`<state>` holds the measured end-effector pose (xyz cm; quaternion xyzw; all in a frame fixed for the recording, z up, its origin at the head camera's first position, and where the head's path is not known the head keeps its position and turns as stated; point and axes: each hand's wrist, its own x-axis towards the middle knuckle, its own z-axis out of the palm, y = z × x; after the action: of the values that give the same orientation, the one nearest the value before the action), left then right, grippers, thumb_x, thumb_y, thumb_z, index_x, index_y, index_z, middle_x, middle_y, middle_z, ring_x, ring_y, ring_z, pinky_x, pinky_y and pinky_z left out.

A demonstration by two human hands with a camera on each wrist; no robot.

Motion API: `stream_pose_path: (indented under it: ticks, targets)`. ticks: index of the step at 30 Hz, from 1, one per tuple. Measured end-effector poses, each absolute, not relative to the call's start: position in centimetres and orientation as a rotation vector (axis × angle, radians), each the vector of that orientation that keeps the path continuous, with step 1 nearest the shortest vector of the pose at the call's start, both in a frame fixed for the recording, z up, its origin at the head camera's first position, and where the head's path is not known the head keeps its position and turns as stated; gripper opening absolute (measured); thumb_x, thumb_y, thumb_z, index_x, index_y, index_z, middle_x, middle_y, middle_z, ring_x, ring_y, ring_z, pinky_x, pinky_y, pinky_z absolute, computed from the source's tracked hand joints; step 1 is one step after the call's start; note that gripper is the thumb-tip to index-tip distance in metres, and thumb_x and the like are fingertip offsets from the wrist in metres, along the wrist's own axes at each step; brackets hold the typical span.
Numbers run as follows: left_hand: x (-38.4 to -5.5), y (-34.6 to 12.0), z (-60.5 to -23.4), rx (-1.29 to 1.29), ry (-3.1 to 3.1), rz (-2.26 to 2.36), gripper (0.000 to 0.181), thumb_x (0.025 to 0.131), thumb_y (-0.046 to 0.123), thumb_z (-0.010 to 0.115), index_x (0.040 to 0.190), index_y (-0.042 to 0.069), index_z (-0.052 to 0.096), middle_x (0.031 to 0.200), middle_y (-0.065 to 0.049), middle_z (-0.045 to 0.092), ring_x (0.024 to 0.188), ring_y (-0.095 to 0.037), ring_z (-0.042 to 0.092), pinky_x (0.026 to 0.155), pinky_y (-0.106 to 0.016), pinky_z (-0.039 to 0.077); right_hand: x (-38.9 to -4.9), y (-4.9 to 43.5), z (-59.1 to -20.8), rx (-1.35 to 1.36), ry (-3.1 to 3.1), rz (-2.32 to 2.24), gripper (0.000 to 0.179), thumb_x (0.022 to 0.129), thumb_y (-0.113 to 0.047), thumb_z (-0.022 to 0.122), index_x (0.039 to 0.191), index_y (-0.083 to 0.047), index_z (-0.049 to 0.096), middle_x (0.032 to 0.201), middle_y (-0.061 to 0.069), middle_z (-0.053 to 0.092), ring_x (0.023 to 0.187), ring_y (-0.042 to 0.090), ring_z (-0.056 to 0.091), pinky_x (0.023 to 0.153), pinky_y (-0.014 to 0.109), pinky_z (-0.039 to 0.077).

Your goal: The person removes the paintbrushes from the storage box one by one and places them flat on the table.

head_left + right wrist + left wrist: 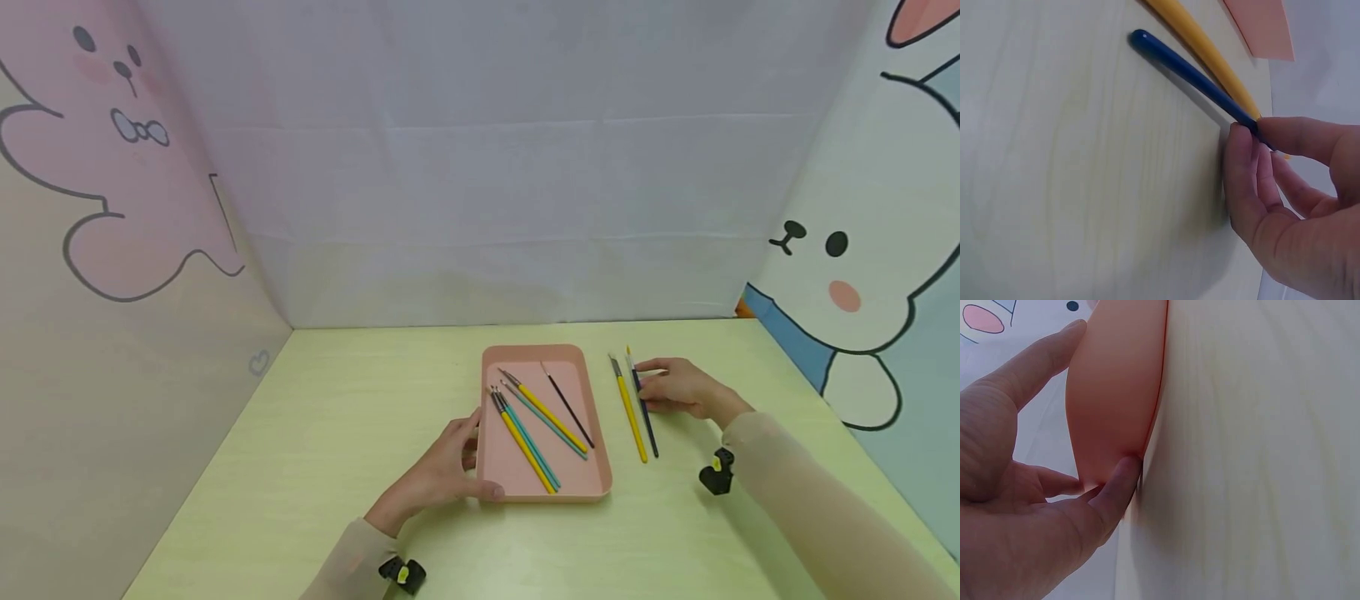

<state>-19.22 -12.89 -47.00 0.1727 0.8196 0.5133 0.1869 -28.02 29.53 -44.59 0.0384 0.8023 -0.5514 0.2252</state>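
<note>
At the left side and near corner of a shallow pink tray (592,482), my left hand (444,468) holds on, thumb at the near edge and fingers along the side. The left wrist view shows the tray's outer wall (1116,387) between thumb and fingers. My right hand (678,388) pinches a dark blue paintbrush (649,429) between thumb and fingers. In the right wrist view its rounded handle end (1141,40) points away from the hand. Just left of it, a yellow paintbrush (630,408) lies on the table, nearly parallel.
Several paintbrushes lie slanted inside the tray: yellow ones (551,412), teal ones (528,437) and a thin dark one (573,412). The pale wood-grain table (375,375) is bordered by a white back sheet (487,208) and side panels with cartoon animals.
</note>
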Motion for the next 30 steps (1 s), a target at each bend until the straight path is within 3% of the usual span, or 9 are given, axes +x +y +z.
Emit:
stream_pose_path:
  ticks: [14, 30]
  targets:
    - [-19.1, -12.9, -46.9, 0.488, 2.294, 1.462, 0.125, 0.08, 0.021, 0.097, 0.173, 0.02, 0.014, 0.157, -0.019, 0.033, 0.137, -0.033, 0.052, 0.114, -0.04, 0.053, -27.9, 28.6, -44.0, 0.144, 2.273, -1.442, 0.067, 0.1, 0.001, 0.065, 0.159, 0.01, 0.034, 0.131, 0.025, 0.059, 0.089, 0.012, 0.069, 0.081, 0.031, 0.067]
    - [-19.3, -12.9, -47.0, 0.485, 2.298, 1.449, 0.126, 0.079, 0.022, 0.098, 0.173, 0.02, 0.014, 0.156, -0.016, 0.034, 0.134, -0.03, 0.053, 0.114, -0.038, 0.053, -27.9, 28.0, -43.6, 0.147, 2.304, -1.372, 0.065, 0.1, 0.0, 0.065, 0.157, 0.012, 0.037, 0.133, 0.029, 0.061, 0.087, 0.012, 0.071, 0.079, 0.031, 0.067]
